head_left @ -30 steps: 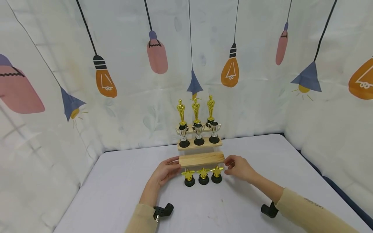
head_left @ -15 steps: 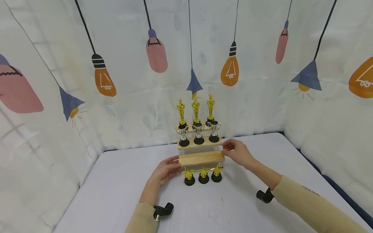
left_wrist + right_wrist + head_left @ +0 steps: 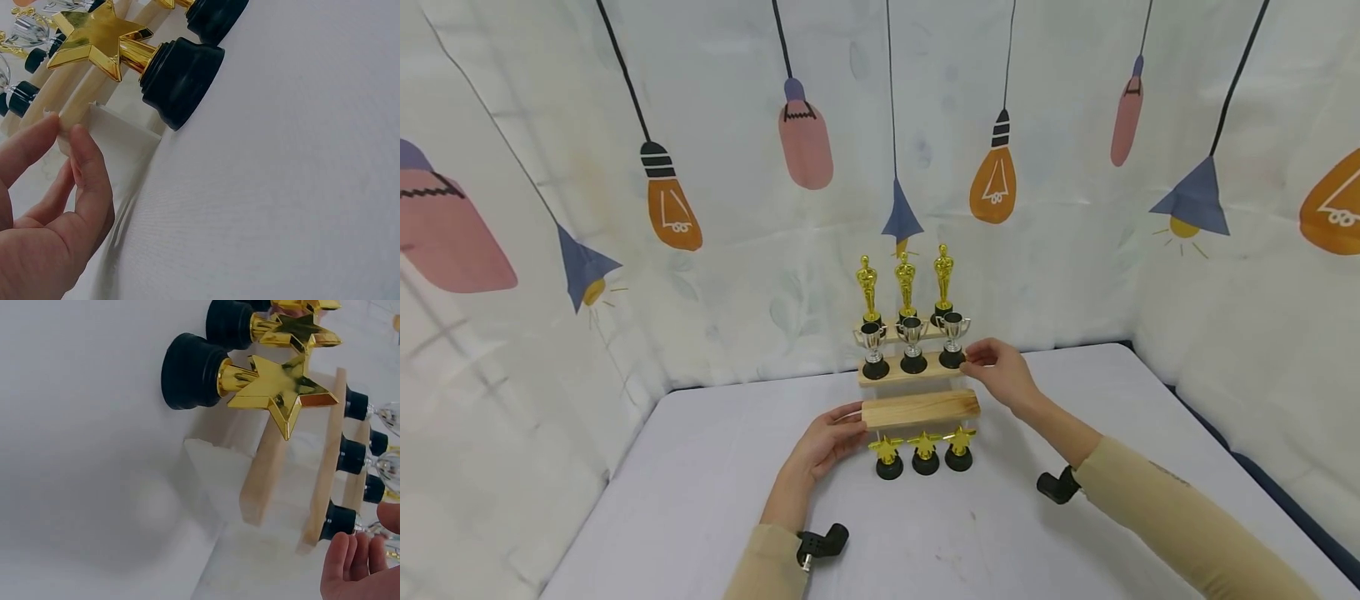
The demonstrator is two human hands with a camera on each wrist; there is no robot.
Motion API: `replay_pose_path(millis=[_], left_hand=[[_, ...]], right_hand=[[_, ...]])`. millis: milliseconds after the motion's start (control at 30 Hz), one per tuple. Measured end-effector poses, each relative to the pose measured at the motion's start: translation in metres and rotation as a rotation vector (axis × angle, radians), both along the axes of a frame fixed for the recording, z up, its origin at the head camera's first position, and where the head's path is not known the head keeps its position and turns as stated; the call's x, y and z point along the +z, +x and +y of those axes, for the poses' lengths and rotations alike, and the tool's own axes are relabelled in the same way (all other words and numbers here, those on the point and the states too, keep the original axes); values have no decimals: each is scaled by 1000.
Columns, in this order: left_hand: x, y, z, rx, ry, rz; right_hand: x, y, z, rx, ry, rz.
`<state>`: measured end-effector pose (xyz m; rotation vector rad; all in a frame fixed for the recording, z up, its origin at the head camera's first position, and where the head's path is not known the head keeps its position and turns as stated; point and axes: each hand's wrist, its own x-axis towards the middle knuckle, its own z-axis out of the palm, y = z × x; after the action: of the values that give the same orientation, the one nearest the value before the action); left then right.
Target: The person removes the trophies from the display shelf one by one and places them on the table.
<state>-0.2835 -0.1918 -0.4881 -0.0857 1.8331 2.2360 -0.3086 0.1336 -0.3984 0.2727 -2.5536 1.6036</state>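
Observation:
A stepped wooden stand holds three silver cups [image 3: 913,332] on its middle shelf [image 3: 904,378] and three gold figures [image 3: 906,285] on the top one. Its lowest board [image 3: 921,409] is bare, and three gold star trophies [image 3: 925,450] stand on the table in front. My left hand [image 3: 824,443] pinches the left end of that board between thumb and fingertips; the left wrist view shows the thumb and fingers at the board end [image 3: 75,112]. At the right end of the middle shelf, my right hand [image 3: 1006,379] has relaxed fingers beside the rightmost cup's black base [image 3: 340,520]; whether they touch is unclear.
White cloth covers the table [image 3: 700,467], with a lamp-patterned curtain [image 3: 737,300] behind and at both sides. Translucent side panels [image 3: 219,472] support the shelves. A black wrist camera sits on each forearm.
My right hand has risen from beside the lowest board's right end to the middle shelf's right end. The left hand keeps its pinch, and the trophies stand where they were.

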Motion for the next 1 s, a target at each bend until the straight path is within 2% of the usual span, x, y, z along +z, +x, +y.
replay_pose_path(millis=[200, 400, 767, 1000], left_hand=[[0, 1, 0, -4, -3, -3], [-1, 1, 0, -6, 0, 4], [-2, -1, 0, -5, 4, 11], [0, 1, 0, -13, 12, 10]], right_hand=[[-4, -10, -4, -3, -57, -8], [-4, -14, -8, -25, -92, -20], [0, -24, -16, -62, -69, -51], [-3, -31, -20, -74, -21, -56]])
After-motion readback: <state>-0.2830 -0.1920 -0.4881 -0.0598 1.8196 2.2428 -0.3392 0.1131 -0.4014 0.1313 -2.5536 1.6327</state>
